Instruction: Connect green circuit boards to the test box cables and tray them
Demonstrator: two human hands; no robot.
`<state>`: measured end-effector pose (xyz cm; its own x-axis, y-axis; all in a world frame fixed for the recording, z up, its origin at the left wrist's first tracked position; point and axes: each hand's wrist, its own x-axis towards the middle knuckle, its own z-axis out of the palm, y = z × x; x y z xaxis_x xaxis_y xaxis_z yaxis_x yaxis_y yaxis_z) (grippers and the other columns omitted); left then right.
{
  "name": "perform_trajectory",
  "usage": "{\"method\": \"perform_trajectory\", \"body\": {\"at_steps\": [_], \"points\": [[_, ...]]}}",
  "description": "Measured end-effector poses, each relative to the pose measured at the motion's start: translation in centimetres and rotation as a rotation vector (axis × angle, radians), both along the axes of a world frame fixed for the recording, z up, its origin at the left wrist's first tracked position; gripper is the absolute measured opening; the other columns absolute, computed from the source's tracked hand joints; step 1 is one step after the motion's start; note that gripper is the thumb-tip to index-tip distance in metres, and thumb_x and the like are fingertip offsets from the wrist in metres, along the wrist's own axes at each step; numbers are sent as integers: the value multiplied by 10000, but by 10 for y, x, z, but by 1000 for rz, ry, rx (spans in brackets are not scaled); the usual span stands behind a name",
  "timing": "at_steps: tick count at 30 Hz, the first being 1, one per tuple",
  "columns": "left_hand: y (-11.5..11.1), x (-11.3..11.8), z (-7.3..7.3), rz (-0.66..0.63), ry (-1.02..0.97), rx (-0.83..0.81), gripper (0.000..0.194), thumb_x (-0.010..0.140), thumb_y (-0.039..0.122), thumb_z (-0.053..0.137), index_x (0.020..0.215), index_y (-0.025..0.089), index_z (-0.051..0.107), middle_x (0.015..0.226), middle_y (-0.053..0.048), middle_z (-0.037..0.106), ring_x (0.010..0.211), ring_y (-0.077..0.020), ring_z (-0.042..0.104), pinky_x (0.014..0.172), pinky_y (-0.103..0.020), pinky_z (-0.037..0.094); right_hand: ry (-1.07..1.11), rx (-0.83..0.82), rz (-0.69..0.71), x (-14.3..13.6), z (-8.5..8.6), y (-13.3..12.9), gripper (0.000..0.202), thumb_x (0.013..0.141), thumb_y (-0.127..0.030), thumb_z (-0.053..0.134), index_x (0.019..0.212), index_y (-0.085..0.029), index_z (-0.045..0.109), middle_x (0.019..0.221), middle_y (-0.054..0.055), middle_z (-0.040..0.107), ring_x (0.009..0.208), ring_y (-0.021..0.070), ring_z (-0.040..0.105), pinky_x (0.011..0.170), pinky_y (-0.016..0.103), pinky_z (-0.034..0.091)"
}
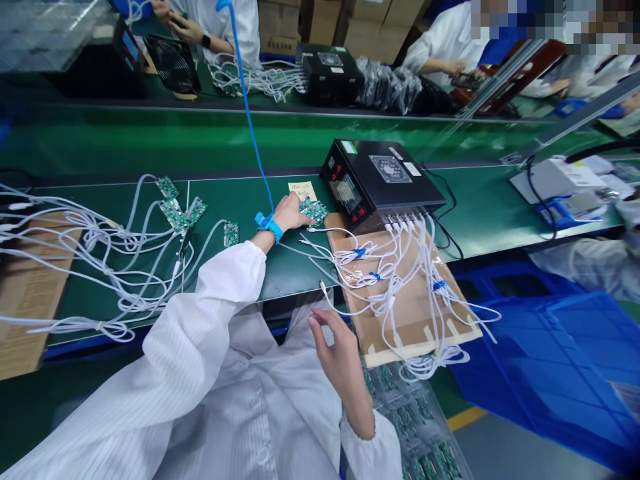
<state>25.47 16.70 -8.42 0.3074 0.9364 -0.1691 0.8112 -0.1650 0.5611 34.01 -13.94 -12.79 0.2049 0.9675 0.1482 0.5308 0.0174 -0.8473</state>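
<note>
My left hand (289, 213), with a blue strap and blue coiled cord at the wrist, reaches over the green bench. Its thumb and fingers close on the edge of a green circuit board (315, 211), which seems to lie with others in a small pile beside a yellow handwritten note (302, 190). My right hand (340, 353) hangs in front of the bench edge above my lap, fingers bent and a little apart, holding nothing visible. Just above it a loose white cable end (323, 285) sticks out. White cables (395, 283) run from a black box (385, 177) with a display and fan grille.
Left on the bench, several circuit boards (173, 215) lie joined to white cables (125, 267). Cardboard (415, 325) sits under the right-hand cables. Trays of boards (415, 427) are below, with a blue crate (565, 373) to the right. Co-workers work across the bench.
</note>
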Motion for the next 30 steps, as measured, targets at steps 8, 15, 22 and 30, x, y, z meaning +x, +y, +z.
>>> {"method": "perform_trajectory", "body": {"at_steps": [8,15,22,30], "points": [[4,1,8,-71,-3,-73,506,640,479,909,994,199,678,1175,-140,726,1160,-361,658,936,-402,510,-59,29,41,8,6,12,209,1029,-331,572,1193,-272,689,1076,77,749,993,235,729,879,378,586],[-1,27,12,61,42,-87,852,579,522,942,1262,136,608,1434,-231,583,1349,-379,555,1070,-395,451,-70,33,119,2,15,15,213,1038,-286,569,1202,-201,674,1040,91,732,946,212,720,866,344,578],[-1,28,7,110,-102,-107,698,550,401,981,1101,144,637,1295,-206,670,1255,-352,620,972,-369,485,-59,49,129,1,16,14,189,1027,-235,583,1184,-193,679,1021,72,726,929,190,713,866,311,571],[2,15,-4,251,-440,-32,640,507,218,979,1046,148,640,1200,-164,700,1187,-334,633,1003,-407,474,9,76,112,-1,24,24,187,1025,-253,585,1167,-191,690,1013,68,730,909,182,711,853,301,560]]}}
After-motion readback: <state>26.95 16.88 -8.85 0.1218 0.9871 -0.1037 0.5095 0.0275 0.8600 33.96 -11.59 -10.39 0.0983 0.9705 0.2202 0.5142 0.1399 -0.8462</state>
